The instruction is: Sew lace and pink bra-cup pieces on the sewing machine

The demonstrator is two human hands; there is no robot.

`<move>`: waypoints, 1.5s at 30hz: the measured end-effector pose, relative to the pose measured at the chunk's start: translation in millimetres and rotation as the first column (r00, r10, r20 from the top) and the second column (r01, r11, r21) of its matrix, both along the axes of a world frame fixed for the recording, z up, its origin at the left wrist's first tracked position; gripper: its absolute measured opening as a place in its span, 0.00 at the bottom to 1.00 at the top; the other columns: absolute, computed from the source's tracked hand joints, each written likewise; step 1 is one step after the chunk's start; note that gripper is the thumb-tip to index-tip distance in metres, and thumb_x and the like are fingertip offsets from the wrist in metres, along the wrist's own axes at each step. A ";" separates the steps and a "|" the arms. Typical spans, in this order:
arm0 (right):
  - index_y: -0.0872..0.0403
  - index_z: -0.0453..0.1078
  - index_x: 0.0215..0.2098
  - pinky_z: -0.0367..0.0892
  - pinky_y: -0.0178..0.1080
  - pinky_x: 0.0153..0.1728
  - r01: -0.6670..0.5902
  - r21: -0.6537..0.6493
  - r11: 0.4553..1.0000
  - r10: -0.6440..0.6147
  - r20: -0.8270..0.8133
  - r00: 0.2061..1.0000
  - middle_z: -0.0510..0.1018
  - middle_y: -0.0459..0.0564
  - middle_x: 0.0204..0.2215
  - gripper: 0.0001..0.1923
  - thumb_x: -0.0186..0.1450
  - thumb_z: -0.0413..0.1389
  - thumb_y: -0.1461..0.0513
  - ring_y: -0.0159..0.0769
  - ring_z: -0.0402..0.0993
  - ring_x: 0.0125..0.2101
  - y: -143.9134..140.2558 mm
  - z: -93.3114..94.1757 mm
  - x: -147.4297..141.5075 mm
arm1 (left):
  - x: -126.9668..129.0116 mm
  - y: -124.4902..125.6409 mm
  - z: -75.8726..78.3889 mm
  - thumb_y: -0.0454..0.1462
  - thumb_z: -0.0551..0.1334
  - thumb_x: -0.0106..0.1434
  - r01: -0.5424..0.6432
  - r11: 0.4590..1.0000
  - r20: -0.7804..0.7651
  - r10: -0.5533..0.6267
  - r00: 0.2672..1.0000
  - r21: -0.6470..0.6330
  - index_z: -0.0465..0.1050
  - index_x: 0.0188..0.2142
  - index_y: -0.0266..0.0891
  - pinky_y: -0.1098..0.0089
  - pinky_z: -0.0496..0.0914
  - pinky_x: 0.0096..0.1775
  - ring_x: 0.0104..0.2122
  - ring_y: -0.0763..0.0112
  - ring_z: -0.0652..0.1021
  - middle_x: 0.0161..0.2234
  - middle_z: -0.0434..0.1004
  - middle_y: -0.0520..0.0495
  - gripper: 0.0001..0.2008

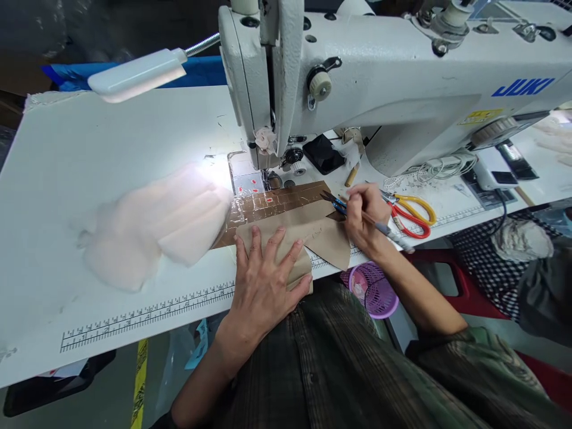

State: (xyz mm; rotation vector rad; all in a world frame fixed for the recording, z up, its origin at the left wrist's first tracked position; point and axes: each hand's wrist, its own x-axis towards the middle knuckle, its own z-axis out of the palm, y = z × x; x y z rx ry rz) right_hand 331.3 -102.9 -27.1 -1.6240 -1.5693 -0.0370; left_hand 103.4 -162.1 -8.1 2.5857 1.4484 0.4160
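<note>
While blue "JUKI" lettering (522, 87) marks the white sewing machine (402, 77), a printed ruler (147, 313) runs along the table (67, 179) edge. Left hand (263, 280) lies flat, fingers spread, on tan fabric (313, 235) at the table's near edge. Right hand (364, 217) pinches a thin tool (384, 229) at the fabric's right corner, beside blue snips (333, 201). Red-and-yellow scissors (413, 214) lie just right.

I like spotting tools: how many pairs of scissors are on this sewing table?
1: the red-and-yellow-handled scissors lie on the table just right of the right hand. Others may be hidden behind the sewing machine.
</note>
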 end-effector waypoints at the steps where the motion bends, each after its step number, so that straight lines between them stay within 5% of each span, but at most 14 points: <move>1: 0.58 0.68 0.39 0.59 0.36 0.27 0.040 0.031 0.999 -0.043 0.104 0.994 0.72 0.49 0.26 0.12 0.68 0.47 0.58 0.32 0.66 0.24 7.8 3.8 13.7 | -1.3 1.8 -0.2 0.46 0.64 0.61 0.009 1.000 -0.004 -0.009 1.000 -0.003 0.71 0.57 0.46 0.30 0.54 0.58 0.61 0.31 0.62 0.60 0.67 0.40 0.25; 4: 0.59 0.71 0.43 0.61 0.39 0.31 -0.003 -0.108 0.994 0.059 0.516 0.855 0.74 0.58 0.34 0.19 0.71 0.45 0.54 0.37 0.69 0.32 33.4 18.3 62.7 | -5.5 7.5 -0.5 0.48 0.64 0.61 0.048 0.999 -0.045 -0.048 0.998 0.000 0.69 0.58 0.45 0.30 0.53 0.59 0.61 0.31 0.62 0.61 0.66 0.40 0.27; 7: 0.65 0.66 0.58 0.63 0.47 0.39 -0.117 -0.192 0.975 0.212 0.613 0.761 0.72 0.68 0.42 0.23 0.68 0.47 0.60 0.48 0.69 0.42 45.1 29.1 90.4 | -12.1 10.3 1.0 0.53 0.61 0.62 0.075 0.996 -0.093 -0.070 0.993 0.054 0.66 0.60 0.42 0.28 0.52 0.58 0.62 0.30 0.60 0.62 0.64 0.39 0.31; 10: 0.59 0.63 0.62 0.65 0.54 0.44 -0.317 -0.103 0.943 0.315 0.585 0.747 0.67 0.68 0.53 0.27 0.65 0.49 0.64 0.56 0.65 0.50 33.3 29.4 69.8 | -30.9 13.7 7.4 0.56 0.56 0.65 0.126 0.979 -0.108 -0.110 0.988 0.159 0.63 0.62 0.39 0.33 0.51 0.61 0.64 0.37 0.58 0.64 0.61 0.39 0.33; 12: 0.51 0.63 0.61 0.67 0.52 0.46 -0.552 -0.114 0.826 0.539 0.450 0.712 0.68 0.61 0.53 0.26 0.64 0.50 0.67 0.51 0.67 0.52 17.3 25.4 37.5 | -56.5 20.6 14.4 0.55 0.56 0.66 0.118 0.963 -0.106 -0.095 0.990 0.241 0.61 0.62 0.37 0.41 0.52 0.63 0.64 0.45 0.60 0.64 0.60 0.37 0.33; 15: 0.51 0.64 0.59 0.65 0.52 0.51 -0.770 -0.223 0.597 0.785 0.361 0.504 0.70 0.57 0.53 0.22 0.67 0.51 0.66 0.47 0.66 0.55 -3.1 17.9 -11.4 | -112.1 39.2 22.5 0.54 0.60 0.63 -0.023 0.947 -0.088 0.053 0.995 0.322 0.57 0.64 0.37 0.44 0.55 0.61 0.60 0.46 0.64 0.61 0.63 0.35 0.37; 18: 0.53 0.67 0.56 0.62 0.51 0.49 -0.795 -0.355 0.492 0.865 0.304 0.400 0.73 0.56 0.52 0.18 0.69 0.51 0.62 0.46 0.67 0.53 -9.7 12.6 -40.8 | -164.3 62.3 19.2 0.55 0.63 0.58 -0.042 0.976 -0.119 0.069 0.990 0.215 0.57 0.64 0.42 0.44 0.60 0.55 0.55 0.46 0.66 0.56 0.66 0.36 0.39; 20: 0.51 0.69 0.55 0.61 0.50 0.47 -0.791 -0.409 0.455 0.887 0.284 0.363 0.74 0.56 0.50 0.17 0.69 0.51 0.59 0.45 0.67 0.50 -8.7 11.3 -50.5 | -185.2 76.2 11.9 0.49 0.60 0.62 0.012 0.990 -0.153 0.010 0.988 0.141 0.64 0.60 0.44 0.49 0.64 0.51 0.50 0.50 0.68 0.53 0.67 0.38 0.28; 23: 0.52 0.71 0.53 0.60 0.48 0.44 -0.779 -0.411 0.474 0.871 0.347 0.347 0.75 0.56 0.45 0.17 0.69 0.52 0.56 0.45 0.68 0.45 -3.5 10.2 -63.5 | -198.9 94.7 3.1 0.40 0.55 0.66 0.018 0.988 -0.177 0.010 0.984 0.154 0.69 0.56 0.45 0.52 0.64 0.48 0.47 0.53 0.69 0.50 0.68 0.38 0.19; 27: 0.56 0.73 0.48 0.60 0.48 0.41 -0.633 -0.326 0.702 0.703 0.459 0.543 0.75 0.58 0.41 0.16 0.69 0.51 0.55 0.45 0.67 0.41 11.6 6.8 -90.3 | -210.7 127.0 3.1 0.40 0.53 0.66 -0.042 0.978 -0.207 0.084 0.975 0.204 0.69 0.56 0.44 0.53 0.65 0.45 0.47 0.50 0.68 0.51 0.68 0.37 0.20; 29: 0.57 0.73 0.47 0.62 0.49 0.43 -0.579 -0.319 0.750 0.660 0.422 0.622 0.74 0.59 0.41 0.16 0.70 0.50 0.56 0.46 0.67 0.42 22.6 5.7 -100.7 | -217.0 146.2 4.5 0.41 0.52 0.67 -0.066 0.975 -0.219 0.113 0.969 0.210 0.69 0.56 0.44 0.53 0.65 0.44 0.47 0.50 0.68 0.51 0.68 0.37 0.20; 32: 0.58 0.70 0.53 0.65 0.49 0.48 -0.655 -0.350 0.669 0.740 0.236 0.630 0.72 0.59 0.46 0.18 0.70 0.47 0.59 0.45 0.66 0.46 38.1 7.2 -101.4 | -222.8 166.9 4.2 0.41 0.51 0.67 -0.057 0.970 -0.248 0.117 0.962 0.236 0.70 0.55 0.44 0.54 0.66 0.44 0.46 0.51 0.69 0.50 0.69 0.38 0.20; 37: 0.58 0.69 0.53 0.63 0.51 0.56 -0.844 -0.298 0.446 0.888 0.031 0.459 0.72 0.57 0.51 0.21 0.64 0.47 0.66 0.42 0.67 0.51 50.3 9.2 -80.1 | -223.0 164.0 3.8 0.41 0.52 0.66 -0.032 0.949 -0.242 0.113 0.964 0.313 0.70 0.55 0.43 0.52 0.67 0.46 0.47 0.50 0.72 0.51 0.71 0.38 0.20; 45: 0.60 0.70 0.53 0.62 0.53 0.57 -0.826 -0.324 0.461 0.887 0.198 0.417 0.72 0.59 0.51 0.20 0.65 0.50 0.63 0.46 0.65 0.53 47.9 10.4 -76.5 | -210.6 149.7 17.3 0.43 0.60 0.60 -0.053 0.897 0.020 0.049 0.999 0.440 0.66 0.54 0.46 0.43 0.63 0.55 0.52 0.50 0.73 0.55 0.70 0.47 0.22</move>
